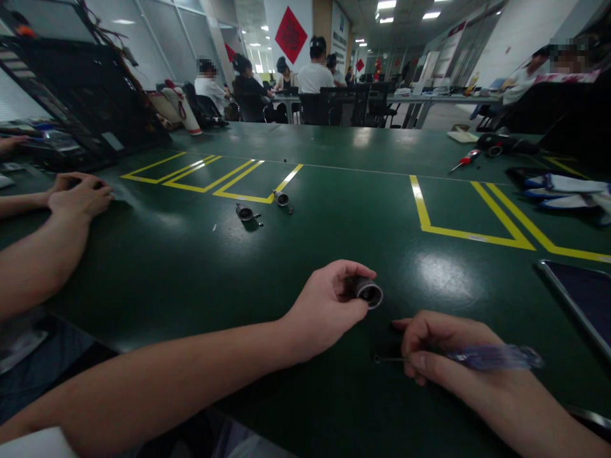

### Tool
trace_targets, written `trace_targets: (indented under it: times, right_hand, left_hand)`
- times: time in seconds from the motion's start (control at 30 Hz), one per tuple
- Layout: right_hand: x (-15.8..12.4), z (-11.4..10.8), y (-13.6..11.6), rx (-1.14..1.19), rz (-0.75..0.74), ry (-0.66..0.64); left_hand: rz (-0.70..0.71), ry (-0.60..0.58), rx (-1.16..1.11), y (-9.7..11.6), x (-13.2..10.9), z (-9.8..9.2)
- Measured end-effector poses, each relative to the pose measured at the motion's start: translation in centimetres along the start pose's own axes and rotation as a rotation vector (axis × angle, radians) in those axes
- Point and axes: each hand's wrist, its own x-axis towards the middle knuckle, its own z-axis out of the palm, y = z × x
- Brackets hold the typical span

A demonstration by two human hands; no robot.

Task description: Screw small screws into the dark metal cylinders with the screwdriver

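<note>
My left hand [329, 305] is closed around a small dark cylindrical part [366, 291] with a silvery rim, held just above the green table [334, 210]. My right hand [442, 346] grips a screwdriver [482, 357] with a translucent blue handle; its thin shaft points left and lies low over the table, below the part. The two hands are close together near the table's front edge.
Two similar small metal parts [245, 212] [281, 198] and tiny screws lie farther out by yellow floor-tape outlines [214, 178]. A co-worker's arm and hands [71, 200] rest at the left. A red screwdriver [465, 160] and a tablet [580, 296] lie at the right. People sit at the back.
</note>
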Motion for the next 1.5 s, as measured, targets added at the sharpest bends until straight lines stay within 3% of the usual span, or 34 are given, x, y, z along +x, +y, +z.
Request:
trace_targets:
  times: [0.13, 0.23, 0.37, 0.47, 0.63, 0.9, 1.27, 1.5]
  right_hand:
    - [-0.4, 0.2, -0.4, -0.249, -0.099, 0.042]
    - [-0.7, 0.7, -0.5, -0.369, -0.330, 0.105]
    - [-0.9, 1.2, -0.5, -0.404, -0.631, 0.218]
    - [-1.0, 1.0, -0.4, -0.413, -0.698, 0.301]
    - [-1.1, 0.9, 0.0, -0.506, -0.679, 0.434]
    - [-0.4, 1.3, 0.6, -0.556, -0.675, 0.472]
    - [-0.3, 2.2, 2.0, -0.596, -0.684, 0.472]
    - [-0.8, 2.0, 2.9, -0.649, -0.691, 0.440]
  left_hand:
    - [-0.043, -0.005, 0.058, 0.0, 0.0, -0.1]
    - [-0.055, 0.016, 0.049, 0.1, 0.0, 0.1]
    - [-0.033, 0.042, -0.002, 0.1, 0.2, 0.2]
    - [-0.002, 0.038, -0.010, 0.0, 0.2, 0.2]
    - [0.016, -0.027, 0.010, -0.4, 0.2, -0.1]
    - [0.192, -0.045, 0.105, -0.4, -0.2, -0.1]
    - [0.344, -0.023, 0.329, -0.5, -0.5, 0.1]
    - [0.395, -0.014, 0.333, -1.0, -0.3, 0.0]
